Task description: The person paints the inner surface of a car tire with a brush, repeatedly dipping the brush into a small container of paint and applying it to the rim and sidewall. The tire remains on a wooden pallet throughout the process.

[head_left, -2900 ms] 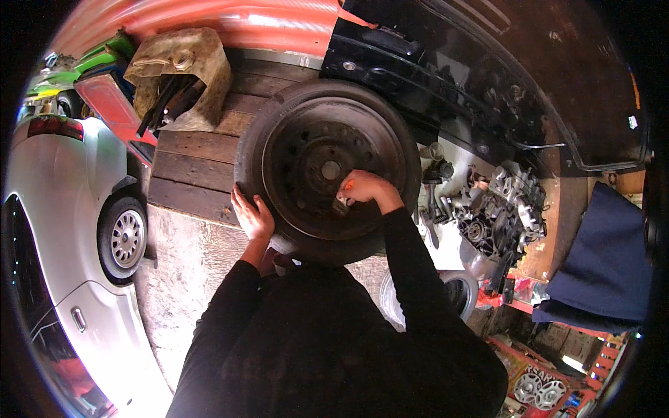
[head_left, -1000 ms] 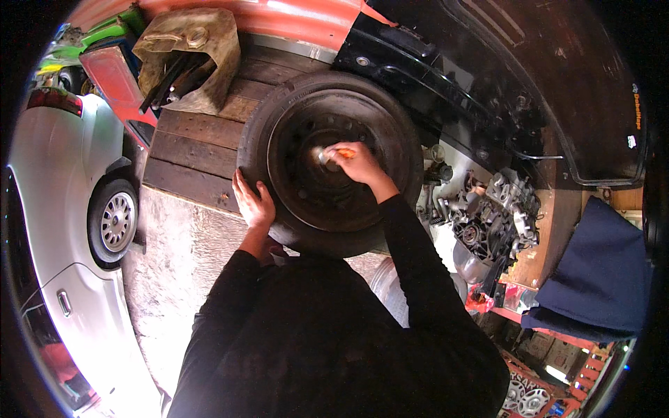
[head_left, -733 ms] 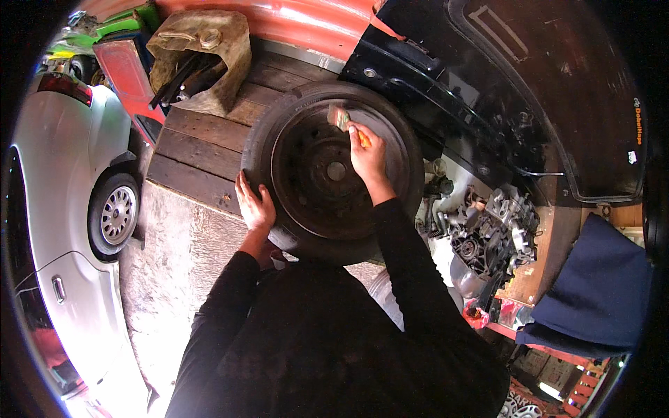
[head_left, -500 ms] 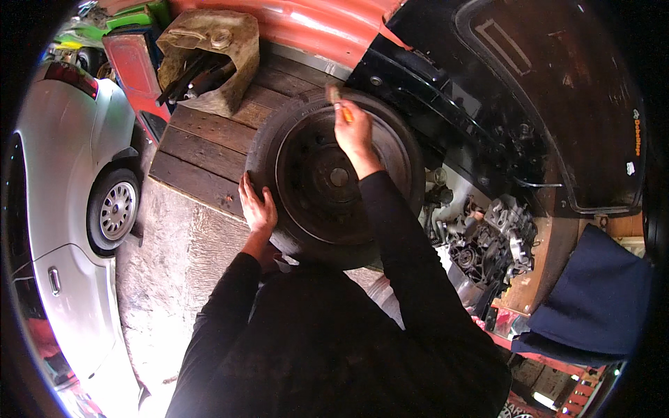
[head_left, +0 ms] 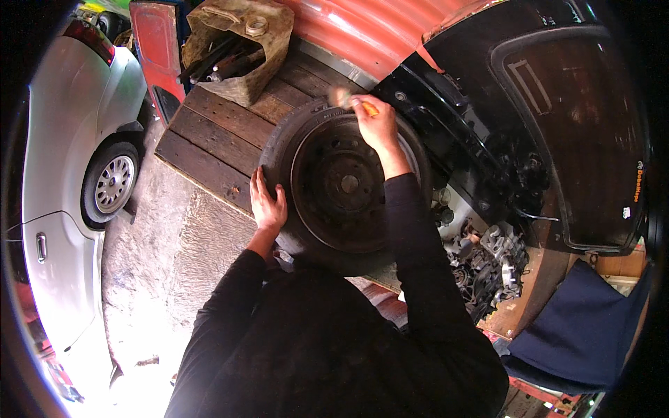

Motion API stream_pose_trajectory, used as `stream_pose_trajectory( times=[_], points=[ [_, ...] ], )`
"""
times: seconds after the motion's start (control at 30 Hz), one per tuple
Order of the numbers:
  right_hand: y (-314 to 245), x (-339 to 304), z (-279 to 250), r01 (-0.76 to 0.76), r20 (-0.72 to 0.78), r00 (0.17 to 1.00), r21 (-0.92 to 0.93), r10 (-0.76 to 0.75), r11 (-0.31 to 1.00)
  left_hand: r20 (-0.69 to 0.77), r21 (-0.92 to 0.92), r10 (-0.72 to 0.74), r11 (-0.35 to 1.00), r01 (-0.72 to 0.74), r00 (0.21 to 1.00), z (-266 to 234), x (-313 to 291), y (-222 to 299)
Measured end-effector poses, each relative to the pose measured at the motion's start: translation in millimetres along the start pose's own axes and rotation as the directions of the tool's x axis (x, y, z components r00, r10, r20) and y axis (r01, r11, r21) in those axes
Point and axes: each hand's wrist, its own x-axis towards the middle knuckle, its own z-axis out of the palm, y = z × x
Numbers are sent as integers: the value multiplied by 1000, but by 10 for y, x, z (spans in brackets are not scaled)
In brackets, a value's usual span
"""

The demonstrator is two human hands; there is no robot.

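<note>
Two grips (head_left: 270, 211) (head_left: 380, 129), one brush (head_left: 341, 98)

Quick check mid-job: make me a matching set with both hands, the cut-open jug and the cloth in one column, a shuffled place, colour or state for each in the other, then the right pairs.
Things:
1. Left hand
2. Right hand
3. Cut-open jug
4. Cloth

Descriptions:
A. Closed around an orange-handled brush
B. Navy blue, at the picture's lower right
C. Open, resting against the tire's left side
D. Sitting on wooden planks

Pairs: 1-C, 2-A, 3-D, 4-B
</note>
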Motion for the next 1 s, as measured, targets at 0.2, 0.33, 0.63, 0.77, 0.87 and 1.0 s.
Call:
stream_pose_trajectory(
  times=[0.2,0.33,0.63,0.77,0.87,1.0],
  points=[
    [68,116,-102,-41,-154,988,-302,-6,952,4,1,-9,1000,9,1000,0,9,-7],
    [287,123,-84,-353,429,884,348,187,869,20,-4,-17,1000,17,1000,3,2,18],
    [-657,156,365,231,438,893,-241,-106,943,-31,-124,17,992,-21,999,15,-27,-129],
    [-916,-229,723,275,385,919,-457,-91,846,-65,-216,-71,975,55,995,54,-54,-133],
    [-1062,-342,746,232,408,911,-390,-59,891,-95,-240,-32,971,9,995,45,-47,-142],
    [-1107,-287,848,193,327,944,-480,-30,856,-83,-251,-57,967,34,995,34,-39,-130]
  ],
)
